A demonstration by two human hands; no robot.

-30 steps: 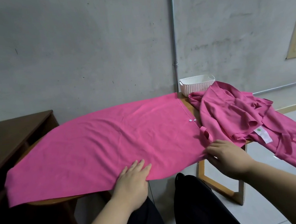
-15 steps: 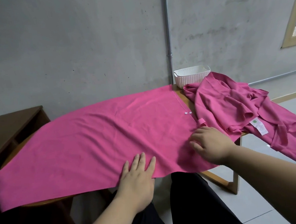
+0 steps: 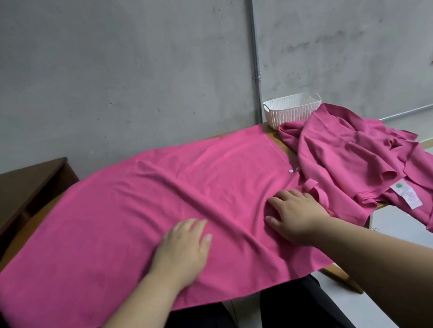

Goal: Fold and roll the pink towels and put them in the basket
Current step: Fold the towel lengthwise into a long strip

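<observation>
So the flat pink towel is spread out over the counter with its long axis running left to right, tilting a bit away toward the right end; the near long edge hangs off the counter toward the person's lap. Both hands are palm down on the near half, nothing pinched. The left hand lies flat with fingers straight and close together, roughly mid-length; the right hand is spread flat closer to the right short edge, just beside the little hanging loop.

What matters for the next move, I'd say: the towel is much longer than the gap between the hands, so the whole left end sits well outside the left hand's reach; a lengthwise fold probably means regrabbing at the corners first.

The basket stands at the far right corner against the wall, touching or just behind the crumpled towel pile, which droops off the right side; the right hand is clearly the nearer one to both. Looks like smoothing stage to me, fold not started yet.
</observation>
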